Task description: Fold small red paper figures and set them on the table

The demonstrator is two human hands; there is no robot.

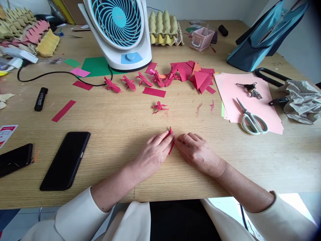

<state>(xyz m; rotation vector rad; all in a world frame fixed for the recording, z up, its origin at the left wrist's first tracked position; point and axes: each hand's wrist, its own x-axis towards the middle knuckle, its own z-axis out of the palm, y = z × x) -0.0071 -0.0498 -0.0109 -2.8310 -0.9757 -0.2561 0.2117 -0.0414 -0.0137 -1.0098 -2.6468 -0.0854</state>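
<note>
A small folded red paper piece (pixel 171 151) lies on the wooden table (pixel 112 134) between my two hands, its pointed tip showing above the fingers. My left hand (pixel 155 154) presses on it from the left, fingers together. From the right, my right hand (pixel 197 152) pinches its edge with thumb and fingertips. The middle of the piece is partly hidden by my fingers. Just beyond it sits a small folded red paper figure (pixel 159 106). Farther back, several similar red figures (pixel 129 82) stand in a row leading to a heap of red paper pieces (pixel 200 77).
A white and blue fan (pixel 119 26) stands at the back. Two phones (pixel 66 160) and a black marker (pixel 40 99) lie at left. At right are scissors (pixel 253 122) on pink paper sheets (pixel 228 90), and a blue bag (pixel 250 50). Egg cartons (pixel 163 28) sit behind.
</note>
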